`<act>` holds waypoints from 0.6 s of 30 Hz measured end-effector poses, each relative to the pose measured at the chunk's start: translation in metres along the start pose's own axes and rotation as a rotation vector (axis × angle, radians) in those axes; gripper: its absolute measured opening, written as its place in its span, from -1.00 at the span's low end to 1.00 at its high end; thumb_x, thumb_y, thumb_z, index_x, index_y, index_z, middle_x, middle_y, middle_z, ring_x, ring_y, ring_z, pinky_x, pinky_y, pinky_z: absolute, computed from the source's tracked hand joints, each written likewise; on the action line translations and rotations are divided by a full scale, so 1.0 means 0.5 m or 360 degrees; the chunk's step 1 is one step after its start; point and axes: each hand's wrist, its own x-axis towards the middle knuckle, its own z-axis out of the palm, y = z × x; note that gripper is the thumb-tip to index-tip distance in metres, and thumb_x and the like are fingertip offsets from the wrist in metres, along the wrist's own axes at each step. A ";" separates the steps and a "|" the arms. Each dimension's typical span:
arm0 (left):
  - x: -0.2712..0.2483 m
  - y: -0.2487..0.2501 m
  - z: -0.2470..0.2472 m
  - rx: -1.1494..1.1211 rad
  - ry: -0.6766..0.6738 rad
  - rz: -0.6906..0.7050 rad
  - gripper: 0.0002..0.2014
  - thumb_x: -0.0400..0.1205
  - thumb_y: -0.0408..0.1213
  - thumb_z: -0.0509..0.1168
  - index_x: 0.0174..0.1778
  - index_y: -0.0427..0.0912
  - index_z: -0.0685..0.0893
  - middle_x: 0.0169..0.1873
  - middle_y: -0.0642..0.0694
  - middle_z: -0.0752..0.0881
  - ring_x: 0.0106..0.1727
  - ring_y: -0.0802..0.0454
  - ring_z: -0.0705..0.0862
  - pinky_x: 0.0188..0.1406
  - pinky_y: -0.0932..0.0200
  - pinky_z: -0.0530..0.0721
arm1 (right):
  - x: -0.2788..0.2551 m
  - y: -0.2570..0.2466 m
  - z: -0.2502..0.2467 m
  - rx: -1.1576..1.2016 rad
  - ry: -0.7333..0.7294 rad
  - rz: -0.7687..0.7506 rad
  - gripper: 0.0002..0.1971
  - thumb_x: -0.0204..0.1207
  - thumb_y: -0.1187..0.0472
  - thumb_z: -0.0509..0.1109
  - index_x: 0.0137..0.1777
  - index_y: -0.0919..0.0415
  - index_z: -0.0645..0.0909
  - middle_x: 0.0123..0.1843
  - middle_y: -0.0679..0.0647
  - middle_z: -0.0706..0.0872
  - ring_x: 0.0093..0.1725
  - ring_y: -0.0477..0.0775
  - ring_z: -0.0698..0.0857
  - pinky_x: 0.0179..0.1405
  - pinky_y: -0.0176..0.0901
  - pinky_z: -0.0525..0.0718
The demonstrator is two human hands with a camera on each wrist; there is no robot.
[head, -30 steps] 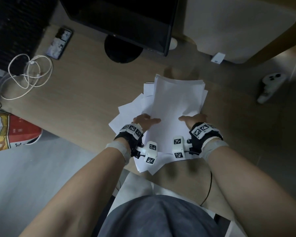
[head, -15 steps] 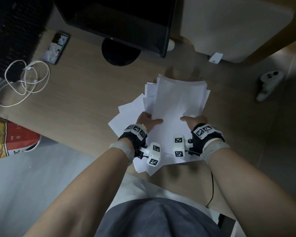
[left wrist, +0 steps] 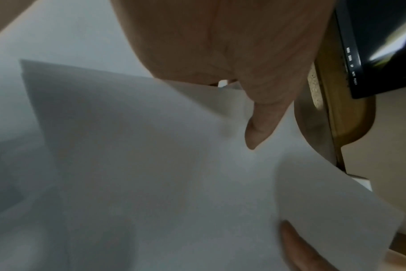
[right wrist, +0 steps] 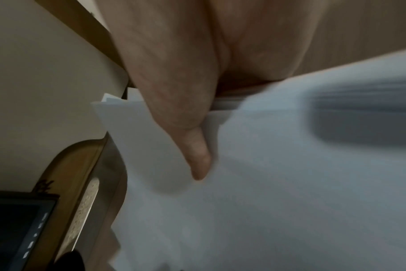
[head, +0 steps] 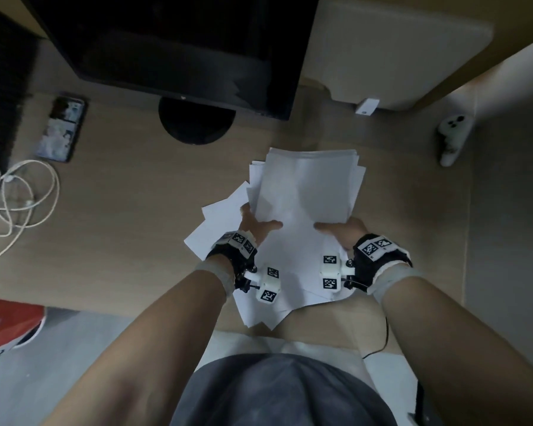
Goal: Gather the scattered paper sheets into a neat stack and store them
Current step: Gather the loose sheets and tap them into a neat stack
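A loose pile of white paper sheets (head: 305, 192) is held over the wooden desk (head: 130, 210), with corners sticking out unevenly. My left hand (head: 256, 224) grips the pile's left edge, thumb on top. My right hand (head: 339, 229) grips the right edge the same way. In the left wrist view the thumb (left wrist: 260, 126) presses on the paper sheets (left wrist: 151, 165), and a finger shows beneath them. The right wrist view shows the thumb (right wrist: 197, 155) lying on the paper sheets (right wrist: 267, 201). A few sheets (head: 219, 222) stick out to the left under my left hand.
A black monitor (head: 173, 47) on a round stand (head: 197, 123) is behind the pile. A phone (head: 61, 129) and a coiled white cable (head: 22, 198) lie at the left. A white controller (head: 453, 138) sits at the right. A red and white bag (head: 6, 330) is on the floor.
Both hands have kept their grip on the pile's sides. The pile has shifted slightly away from me and to the right, and its sheets sit a little closer together.
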 end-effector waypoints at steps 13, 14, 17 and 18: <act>0.003 0.033 -0.014 0.0195 0.0152 0.0041 0.07 0.26 0.35 0.42 0.67 0.14 0.11 0.60 -0.24 0.17 0.55 -0.39 0.29 0.52 -0.39 0.28 | -0.109 0.006 -0.095 0.0382 0.0261 -0.0417 -0.52 0.50 0.13 0.54 0.35 0.30 0.54 0.21 0.04 0.65 0.10 0.02 0.60 0.11 -0.17 0.51; -0.004 0.036 -0.007 0.0216 0.0143 0.0048 0.14 0.17 0.47 0.35 0.66 0.16 0.12 0.62 -0.22 0.15 0.58 -0.39 0.26 0.54 -0.40 0.24 | -0.113 0.011 -0.117 0.0439 0.0290 -0.0441 -0.56 0.46 0.13 0.58 0.27 0.26 0.59 0.20 0.05 0.69 0.13 0.04 0.66 0.14 -0.14 0.56; -0.033 0.048 0.028 0.0249 0.0036 0.0232 0.28 0.04 0.69 0.19 0.67 0.10 0.18 0.66 -0.12 0.19 0.64 -0.25 0.22 0.60 -0.29 0.19 | -0.126 0.026 -0.156 0.0551 0.0301 -0.0554 -0.78 0.35 0.22 0.65 -0.08 0.10 0.69 0.05 0.09 0.81 0.04 0.07 0.80 0.11 -0.07 0.72; -0.048 0.057 0.040 0.0224 -0.0038 0.0351 0.29 0.04 0.68 0.22 0.67 0.05 0.20 0.65 -0.09 0.26 0.63 -0.18 0.28 0.59 -0.22 0.24 | -0.132 0.029 -0.165 0.0545 0.0276 -0.0601 -0.80 0.34 0.23 0.66 -0.12 0.09 0.69 0.02 0.06 0.82 0.00 0.04 0.80 0.11 -0.06 0.73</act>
